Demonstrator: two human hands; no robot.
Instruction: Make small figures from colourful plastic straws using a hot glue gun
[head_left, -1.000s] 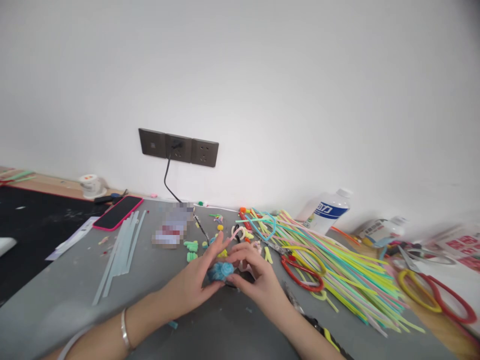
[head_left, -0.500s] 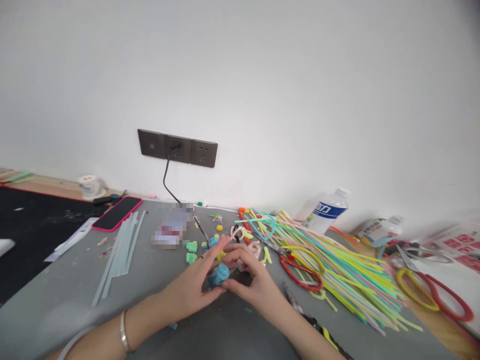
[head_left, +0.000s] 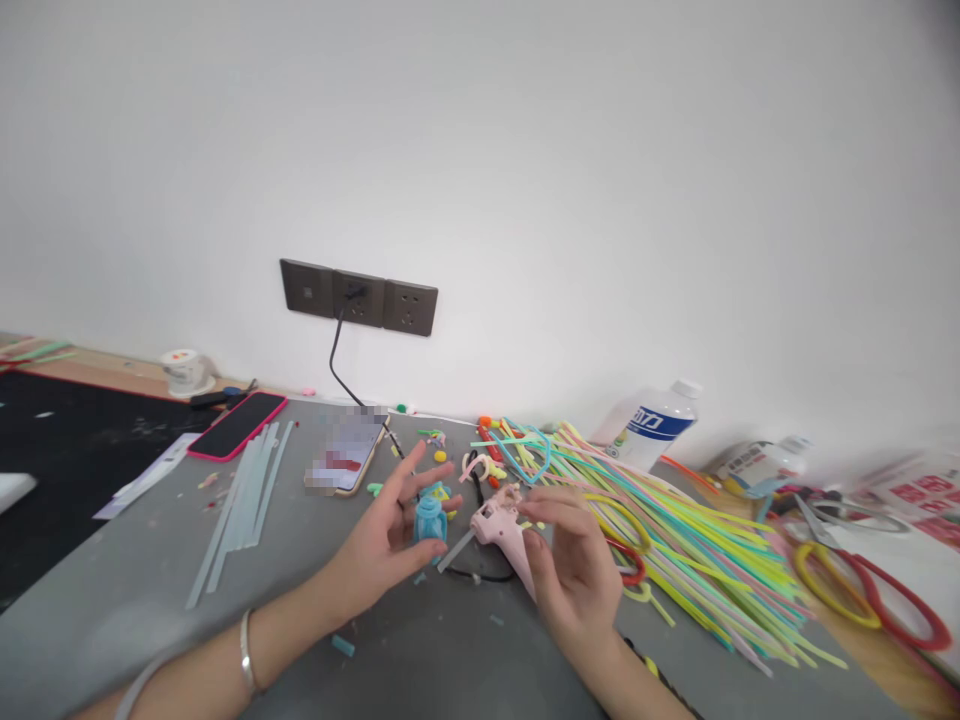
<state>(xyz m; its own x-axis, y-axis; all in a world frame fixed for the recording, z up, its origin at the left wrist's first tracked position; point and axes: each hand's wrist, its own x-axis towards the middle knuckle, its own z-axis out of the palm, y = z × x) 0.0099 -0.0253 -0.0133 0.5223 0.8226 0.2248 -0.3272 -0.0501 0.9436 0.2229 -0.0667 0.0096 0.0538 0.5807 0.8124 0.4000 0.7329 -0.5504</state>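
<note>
My left hand (head_left: 386, 535) holds a small blue fuzzy piece (head_left: 430, 520), wound into a rounded shape, between the thumb and the spread fingers. A pink hot glue gun (head_left: 495, 522) is just right of it, with a translucent glue stick (head_left: 456, 550) sticking out toward the left. Around the glue gun's grip, my right hand (head_left: 577, 560) has its fingers and thumb bent; part of the grip is hidden behind the thumb. Small yellow and blue bits show behind my left fingers. A blue scrap (head_left: 343, 646) lies near my left forearm.
Pipe cleaners (head_left: 690, 540) spread over the right side, with red-and-yellow scissors (head_left: 862, 590) beyond them. A white bottle (head_left: 660, 425) stands by the wall. Glue sticks (head_left: 244, 490), a pink-edged phone (head_left: 238, 425) and another phone (head_left: 349, 455) lie on the left. A black cable (head_left: 337, 365) hangs from the socket.
My right hand has left the blue piece and moved right to the glue gun. My left hand keeps the blue piece, its fingers spread wider.
</note>
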